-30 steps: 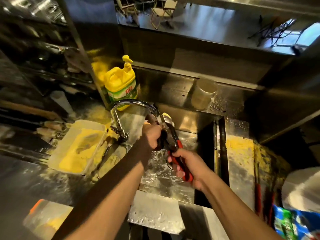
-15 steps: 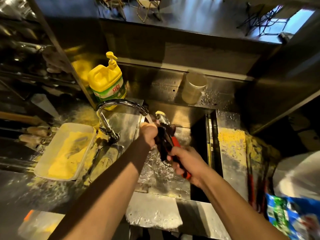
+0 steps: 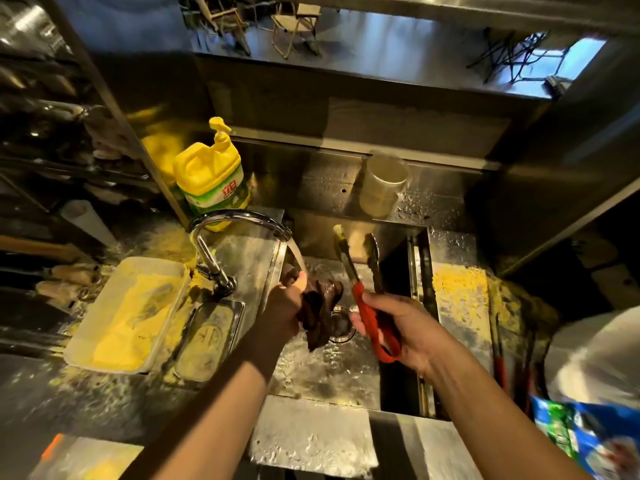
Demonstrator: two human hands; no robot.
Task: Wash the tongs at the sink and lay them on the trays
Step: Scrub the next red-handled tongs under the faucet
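Over the steel sink (image 3: 322, 372), my right hand (image 3: 398, 327) grips the red handle of metal tongs (image 3: 360, 268). Their two arms are spread and point away from me, with yellow residue on the left tip. My left hand (image 3: 282, 310) holds a dark wet cloth (image 3: 320, 310) under the stream from the curved chrome tap (image 3: 221, 244). The cloth is apart from the tongs, just to their left. A pale plastic tray (image 3: 124, 313) with yellow crumb stands left of the tap, and a small metal tray (image 3: 207, 341) lies beside it.
A yellow dish-soap pump bottle (image 3: 211, 178) stands behind the tap. A clear tub (image 3: 381, 185) sits on the back ledge. More red-handled tongs (image 3: 498, 355) lie on the crumb-covered counter right of the sink. A blue-green packet (image 3: 581, 434) and a white bag (image 3: 595, 362) are at the right edge.
My hands have come apart: the cloth has left the tongs and now hangs under the running water, while my right hand has drawn the tongs to the right, arms spread.
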